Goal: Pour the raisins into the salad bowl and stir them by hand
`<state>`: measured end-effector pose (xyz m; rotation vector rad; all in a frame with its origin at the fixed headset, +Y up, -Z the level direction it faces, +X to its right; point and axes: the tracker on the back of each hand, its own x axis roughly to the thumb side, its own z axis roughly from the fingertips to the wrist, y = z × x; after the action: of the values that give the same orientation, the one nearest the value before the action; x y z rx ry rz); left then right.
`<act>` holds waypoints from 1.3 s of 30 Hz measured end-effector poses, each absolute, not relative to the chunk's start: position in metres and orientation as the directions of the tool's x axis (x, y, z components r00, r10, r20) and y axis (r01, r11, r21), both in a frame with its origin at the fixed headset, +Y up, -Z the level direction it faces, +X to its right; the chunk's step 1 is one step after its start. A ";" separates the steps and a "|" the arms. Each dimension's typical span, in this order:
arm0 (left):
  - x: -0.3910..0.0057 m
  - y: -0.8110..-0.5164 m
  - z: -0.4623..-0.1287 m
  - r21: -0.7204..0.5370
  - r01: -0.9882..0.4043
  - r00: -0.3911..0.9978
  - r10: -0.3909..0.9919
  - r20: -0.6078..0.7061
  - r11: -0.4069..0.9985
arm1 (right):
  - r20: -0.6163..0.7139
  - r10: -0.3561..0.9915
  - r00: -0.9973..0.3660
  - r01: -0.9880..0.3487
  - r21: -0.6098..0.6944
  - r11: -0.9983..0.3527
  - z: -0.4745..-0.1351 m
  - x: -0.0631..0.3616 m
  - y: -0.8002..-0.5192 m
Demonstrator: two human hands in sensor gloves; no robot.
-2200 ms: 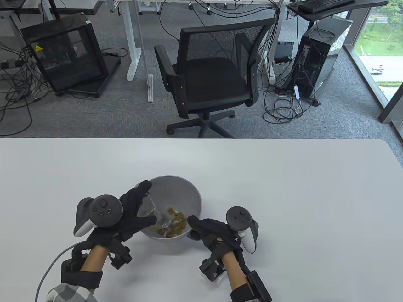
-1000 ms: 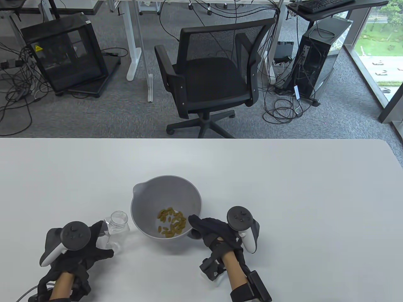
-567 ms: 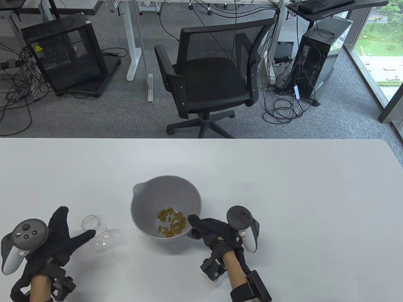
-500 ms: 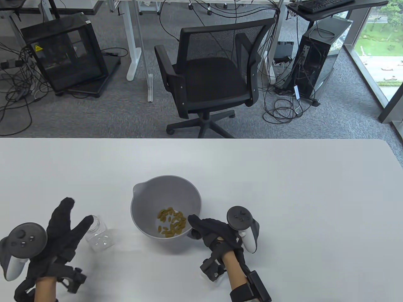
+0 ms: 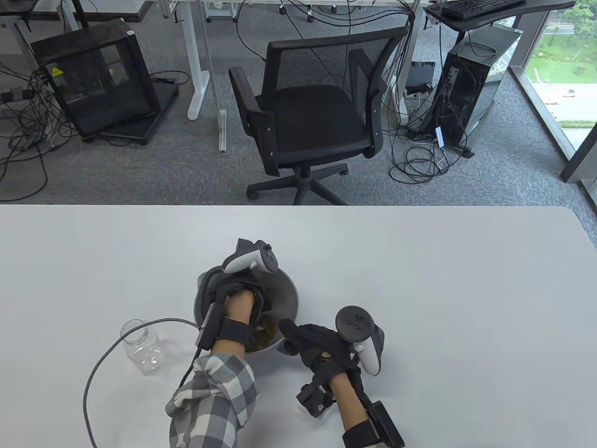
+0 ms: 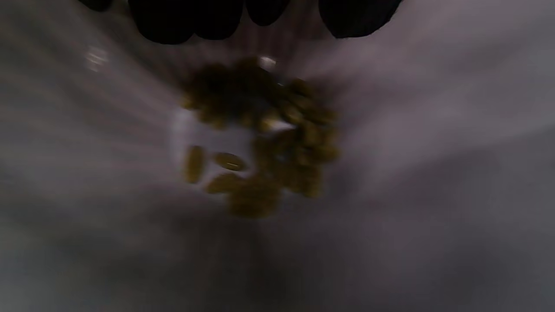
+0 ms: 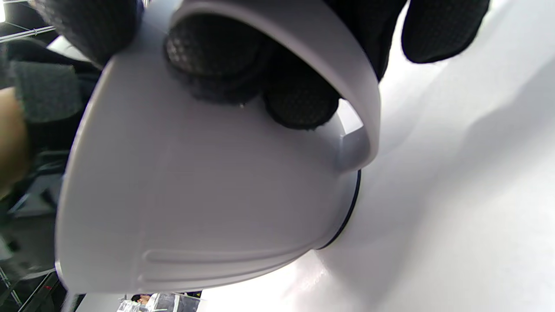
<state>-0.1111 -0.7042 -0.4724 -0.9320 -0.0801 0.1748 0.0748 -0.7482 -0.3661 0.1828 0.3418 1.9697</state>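
Note:
The grey salad bowl (image 5: 292,291) stands near the table's front edge, with yellow-brown raisins (image 5: 265,329) at its bottom. My left hand (image 5: 237,288) reaches down into the bowl, wrist bent, tracker above the far rim. In the left wrist view the gloved fingertips (image 6: 186,21) hang just above the blurred raisins (image 6: 260,143) and hold nothing. My right hand (image 5: 311,344) grips the bowl's handle at the near right. In the right wrist view its fingers (image 7: 299,102) curl under the handle (image 7: 347,82), beside the bowl's outer wall (image 7: 195,195). The empty clear jar (image 5: 140,347) stands left of the bowl.
A grey cable (image 5: 112,354) runs from my left wrist across the table beside the jar. Beyond the table's far edge stand a black office chair (image 5: 312,112), desks and a computer tower (image 5: 471,88).
My left hand set the emptied jar down left of the bowl, let go of it, then moved right and dipped into the bowl. The right hand kept its hold on the handle.

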 end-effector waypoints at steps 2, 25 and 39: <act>-0.100 -0.712 -0.473 -0.828 -0.194 0.922 0.385 0.028 0.526 | -0.030 0.911 -0.411 -0.872 0.305 -0.383 -0.365 0.076 -0.748; -0.111 -0.722 -0.465 -0.808 -0.095 0.984 0.178 0.013 0.582 | -0.032 0.917 -0.398 -0.883 0.285 -0.373 -0.362 0.075 -0.748; -0.102 -0.720 -0.462 -0.808 -0.038 0.954 0.262 0.145 0.587 | -0.016 0.909 -0.416 -0.876 0.275 -0.396 -0.363 0.077 -0.748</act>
<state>-0.1018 -0.7203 -0.4615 -0.9290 -0.2608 0.1773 0.0771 -0.7480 -0.3633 0.1626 0.2878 1.9827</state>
